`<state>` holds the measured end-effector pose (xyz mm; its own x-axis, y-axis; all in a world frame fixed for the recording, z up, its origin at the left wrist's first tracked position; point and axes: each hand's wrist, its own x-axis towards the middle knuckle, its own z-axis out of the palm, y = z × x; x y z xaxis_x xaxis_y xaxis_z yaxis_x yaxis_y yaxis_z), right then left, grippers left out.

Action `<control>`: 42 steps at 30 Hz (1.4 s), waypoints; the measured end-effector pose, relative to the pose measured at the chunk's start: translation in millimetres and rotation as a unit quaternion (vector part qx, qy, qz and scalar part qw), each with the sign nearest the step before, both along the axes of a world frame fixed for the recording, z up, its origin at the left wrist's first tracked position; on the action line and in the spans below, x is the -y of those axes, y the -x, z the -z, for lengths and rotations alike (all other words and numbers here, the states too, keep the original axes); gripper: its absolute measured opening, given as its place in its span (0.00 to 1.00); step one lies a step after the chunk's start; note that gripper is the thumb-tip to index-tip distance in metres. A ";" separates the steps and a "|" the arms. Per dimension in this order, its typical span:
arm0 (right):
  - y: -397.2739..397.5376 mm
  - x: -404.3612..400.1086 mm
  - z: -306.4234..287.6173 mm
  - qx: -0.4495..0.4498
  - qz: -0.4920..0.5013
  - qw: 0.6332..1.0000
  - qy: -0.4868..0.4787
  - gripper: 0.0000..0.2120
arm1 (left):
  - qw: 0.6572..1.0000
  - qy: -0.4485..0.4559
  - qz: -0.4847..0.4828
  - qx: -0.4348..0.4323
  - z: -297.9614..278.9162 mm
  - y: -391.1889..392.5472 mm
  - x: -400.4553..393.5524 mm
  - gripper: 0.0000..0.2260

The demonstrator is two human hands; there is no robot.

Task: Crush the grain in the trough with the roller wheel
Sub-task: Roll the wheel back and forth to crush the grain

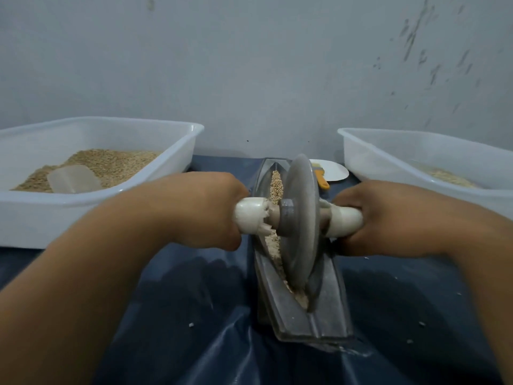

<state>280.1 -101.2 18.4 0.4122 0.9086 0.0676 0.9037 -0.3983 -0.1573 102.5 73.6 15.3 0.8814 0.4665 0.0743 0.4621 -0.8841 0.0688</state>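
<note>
1. Step in hand, as far as I can judge: mid-crush. The roller wheel stands upright in the groove of the boat-shaped metal trough, sitting around the middle to near part of it.

2. Both hands are on the axle. The left hand is curled round the white handle on its side, the right hand is wrapped round the one on the other side. So both are closed on the roller's handles, nothing loose.

3. The grain lies in the trough's groove. Beyond the wheel it looks whole and pebbly; on the near side it looks paler and finer, so I'd guess that part is already broken up.

4. Next move probably calls for pushing the wheel away toward the far end over the whole kernels, with even downward pressure from both sides so the disc doesn't tip or climb out of the groove.

5. Around it: a white tub of grain with a clear scoop to the left, another white tub with paler stuff to the right, a white plate with an orange-handled brush behind the trough, all on the dark-sheeted worktop.

6. In the way? Not much. The far tip of the trough is near the wall, and a few crumbs are scattered on the sheet.
</note>
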 end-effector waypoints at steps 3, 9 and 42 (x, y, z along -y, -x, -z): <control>-1.7 -17.3 10.5 0.091 0.039 0.993 -0.055 0.10 | 0.997 -0.062 -0.032 0.042 6.4 -12.5 -2.3 0.07; 1.2 -9.8 5.6 0.056 0.041 0.998 -0.013 0.07 | 0.997 -0.066 -0.024 0.021 4.8 -7.1 2.0 0.09; 8.3 1.2 7.0 0.047 0.047 0.997 -0.036 0.14 | 0.995 -0.084 -0.025 0.053 6.8 -6.1 1.8 0.09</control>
<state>271.8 -102.4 11.4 0.4842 0.8576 0.1735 0.8749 -0.4725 -0.1059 108.6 71.9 8.6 0.8407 0.4822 0.2463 0.5033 -0.8637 -0.0269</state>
